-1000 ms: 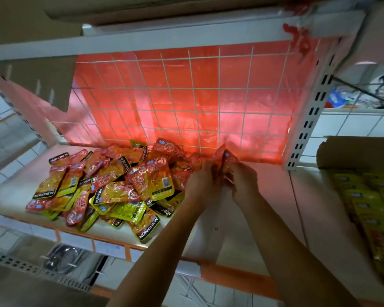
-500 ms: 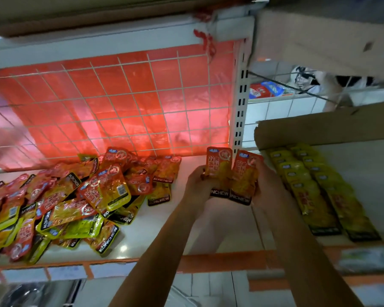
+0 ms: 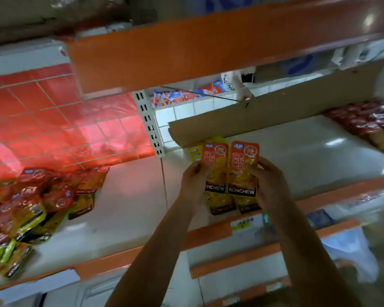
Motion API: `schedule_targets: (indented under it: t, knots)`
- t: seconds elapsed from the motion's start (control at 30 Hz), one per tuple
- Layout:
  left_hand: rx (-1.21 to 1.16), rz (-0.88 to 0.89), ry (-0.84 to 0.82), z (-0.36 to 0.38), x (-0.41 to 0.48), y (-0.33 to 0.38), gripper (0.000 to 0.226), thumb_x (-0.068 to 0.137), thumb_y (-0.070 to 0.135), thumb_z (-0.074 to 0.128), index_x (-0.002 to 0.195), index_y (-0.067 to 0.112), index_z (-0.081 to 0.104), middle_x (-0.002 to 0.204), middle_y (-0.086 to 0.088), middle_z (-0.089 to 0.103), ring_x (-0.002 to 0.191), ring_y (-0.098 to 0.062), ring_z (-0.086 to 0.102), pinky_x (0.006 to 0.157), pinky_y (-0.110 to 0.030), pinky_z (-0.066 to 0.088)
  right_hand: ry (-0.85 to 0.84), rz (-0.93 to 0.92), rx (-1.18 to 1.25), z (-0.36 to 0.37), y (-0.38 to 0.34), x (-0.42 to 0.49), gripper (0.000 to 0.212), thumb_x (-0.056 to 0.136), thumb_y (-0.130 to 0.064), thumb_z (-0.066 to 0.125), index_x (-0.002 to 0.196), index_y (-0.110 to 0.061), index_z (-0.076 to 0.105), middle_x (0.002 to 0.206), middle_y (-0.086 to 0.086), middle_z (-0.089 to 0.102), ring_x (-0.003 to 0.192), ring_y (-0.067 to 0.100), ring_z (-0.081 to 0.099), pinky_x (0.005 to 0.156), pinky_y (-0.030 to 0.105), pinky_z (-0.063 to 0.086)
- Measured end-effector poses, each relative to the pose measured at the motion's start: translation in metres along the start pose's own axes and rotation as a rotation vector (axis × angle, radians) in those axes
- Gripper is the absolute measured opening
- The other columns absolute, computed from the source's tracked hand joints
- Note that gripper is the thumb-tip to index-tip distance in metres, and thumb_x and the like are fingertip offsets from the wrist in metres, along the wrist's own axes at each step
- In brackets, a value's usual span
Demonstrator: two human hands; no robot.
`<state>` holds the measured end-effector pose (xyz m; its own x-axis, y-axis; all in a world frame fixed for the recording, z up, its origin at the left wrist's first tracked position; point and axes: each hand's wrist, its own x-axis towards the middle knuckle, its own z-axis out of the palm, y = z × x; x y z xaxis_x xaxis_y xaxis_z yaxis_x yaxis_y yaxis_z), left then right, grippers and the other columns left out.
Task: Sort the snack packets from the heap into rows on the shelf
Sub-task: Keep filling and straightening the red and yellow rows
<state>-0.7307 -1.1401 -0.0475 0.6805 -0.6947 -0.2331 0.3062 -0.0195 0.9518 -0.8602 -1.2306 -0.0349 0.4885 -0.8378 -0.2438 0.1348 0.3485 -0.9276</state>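
My left hand (image 3: 192, 182) grips one orange-and-yellow snack packet (image 3: 215, 167) by its left edge. My right hand (image 3: 267, 185) grips a second, matching packet (image 3: 242, 167) by its right edge. Both packets are upright and side by side, held over two rows of yellow packets (image 3: 222, 201) lying on the white shelf (image 3: 297, 160). The heap of red, orange and green packets (image 3: 31, 207) lies on the shelf section to the left.
A brown cardboard sheet (image 3: 275, 116) leans along the back of the right section. A row of dark red packets (image 3: 368, 122) lies at the far right. A slotted white upright (image 3: 150, 127) divides the sections. An orange shelf edge (image 3: 186, 49) hangs overhead.
Both hands left the heap with a packet each and moved right, past the upright, to the yellow rows. The view swung right with them.
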Motion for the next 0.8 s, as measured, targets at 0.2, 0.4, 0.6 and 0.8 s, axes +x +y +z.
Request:
schedule_targets:
  t: [0.2,0.4,0.6,0.8]
  knots:
    - [0.002,-0.08,-0.062,0.114,-0.006,-0.035,0.014,0.091,0.022,0.063,0.078,0.019,0.068,0.085,-0.008,0.072,0.086,-0.031,0.068,0.084,-0.048,0.053,0.148,-0.023,-0.025,-0.114,-0.033,0.004,0.015,0.088,-0.006,0.06,0.085,-0.018,0.069,0.075,0.007,0.073,0.067,0.025,0.069,0.076,0.05,0.055]
    - [0.071,-0.066,-0.146,0.204,-0.006,-0.065,0.006,0.084,0.017,0.071,0.079,0.019,0.072,0.082,-0.006,0.073,0.08,-0.023,0.067,0.077,-0.039,0.056,0.265,-0.016,-0.069,-0.202,-0.056,0.008,0.017,0.089,-0.007,0.058,0.102,-0.012,0.068,0.09,0.016,0.071,0.08,0.034,0.069,0.081,0.054,0.054]
    - [0.162,-0.057,-0.228,0.266,0.017,-0.076,0.013,0.082,0.017,0.073,0.092,0.022,0.067,0.085,0.002,0.072,0.072,-0.006,0.067,0.054,-0.016,0.05,0.368,-0.039,-0.036,-0.251,-0.066,0.026,0.023,0.089,-0.003,0.056,0.11,-0.006,0.064,0.097,0.018,0.069,0.083,0.033,0.067,0.082,0.048,0.055]
    - [0.218,-0.06,-0.308,0.321,0.056,-0.078,0.004,0.091,0.023,0.063,0.088,0.022,0.065,0.091,-0.003,0.071,0.078,-0.012,0.067,0.062,-0.022,0.054,0.474,-0.033,-0.029,-0.281,-0.085,0.063,0.02,0.088,0.0,0.054,0.1,-0.012,0.063,0.101,0.018,0.067,0.087,0.036,0.066,0.083,0.053,0.054]
